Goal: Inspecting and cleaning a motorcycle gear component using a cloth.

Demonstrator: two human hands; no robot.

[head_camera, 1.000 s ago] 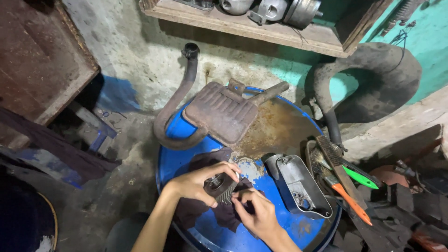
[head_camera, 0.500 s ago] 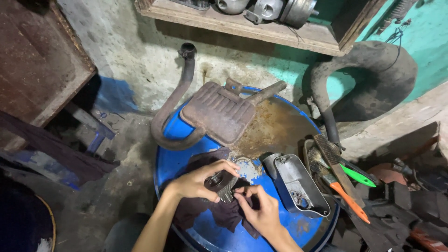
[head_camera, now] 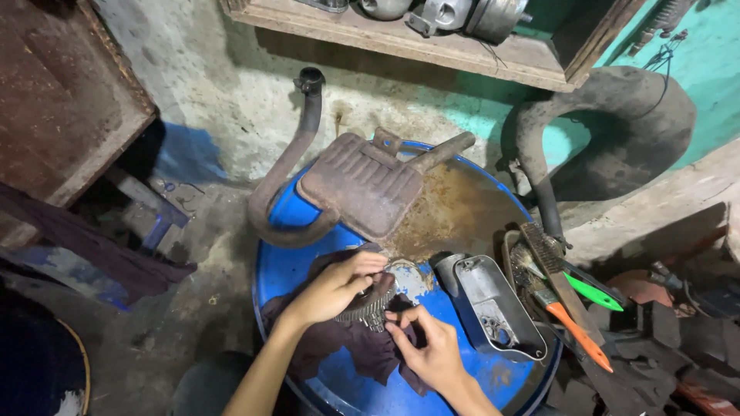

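My left hand (head_camera: 333, 289) grips a small dark finned metal part (head_camera: 371, 304) over the top of a blue drum (head_camera: 297, 266). My right hand (head_camera: 432, 350) pinches the part's lower edge with thumb and fingertips. A dark purple rag (head_camera: 362, 350) lies crumpled under both hands on the drum lid. A whitish scrap (head_camera: 412, 279) lies just beyond the part.
A rusty exhaust muffler (head_camera: 362, 185) with a curved pipe (head_camera: 285, 169) rests across the drum's far side. A grey metal cover (head_camera: 493, 308) sits at right, beside a wire brush (head_camera: 551, 258) and orange (head_camera: 578, 335) and green (head_camera: 595, 293) handled tools. A black tyre (head_camera: 609, 139) leans on the wall.
The camera has shifted slightly. Both hands stay on the finned part, turning it a little over the rag.
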